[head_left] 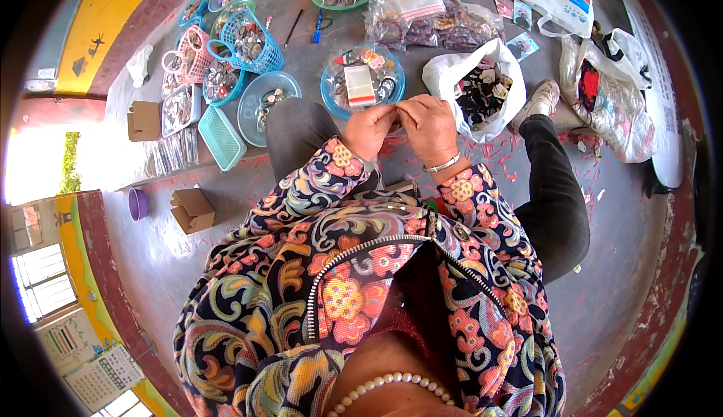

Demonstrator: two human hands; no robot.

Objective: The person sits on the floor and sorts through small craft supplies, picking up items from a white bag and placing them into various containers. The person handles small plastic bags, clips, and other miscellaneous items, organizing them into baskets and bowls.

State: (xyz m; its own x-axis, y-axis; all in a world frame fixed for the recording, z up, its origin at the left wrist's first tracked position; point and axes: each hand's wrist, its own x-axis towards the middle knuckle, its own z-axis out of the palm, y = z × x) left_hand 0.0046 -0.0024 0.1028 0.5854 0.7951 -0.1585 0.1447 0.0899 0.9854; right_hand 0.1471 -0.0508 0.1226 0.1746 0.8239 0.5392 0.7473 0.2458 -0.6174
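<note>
The floor (188, 266) was grey concrete, scuffed and dusted white in places, edged by a dark red band and a yellow painted strip at the far left, and a person in a flower-patterned jacket sat on it with legs spread. Both hands met just in front of the knees: the left hand (369, 129) was curled with its fingertips pinched together, and the right hand (428, 127), with a silver bangle (443, 165) at the wrist, touched it fingertip to fingertip. Between the fingertips they pinched something too small to make out; whatever it was sat right at the meeting point of the thumbs. Just beyond the hands lay a blue plastic plate (362, 80) heaped with small trinkets, with a flat clear packet topped by a red strip lying on the pile. To the right of it a white plastic bag (471, 86) gaped open, full of dark small pieces. To the left stood an empty-looking blue plate (267, 102) with a few items, a turquoise mesh tray (221, 137), a blue wire basket (248, 41) and a pink basket (188, 54), all near each other. Clear zip bags (422, 14) of parts lay farther off, beside green plates. Two small cardboard boxes (192, 210) rested on the floor at the left, one near a purple cup (138, 203). Red scraps were scattered about the right knee.
</note>
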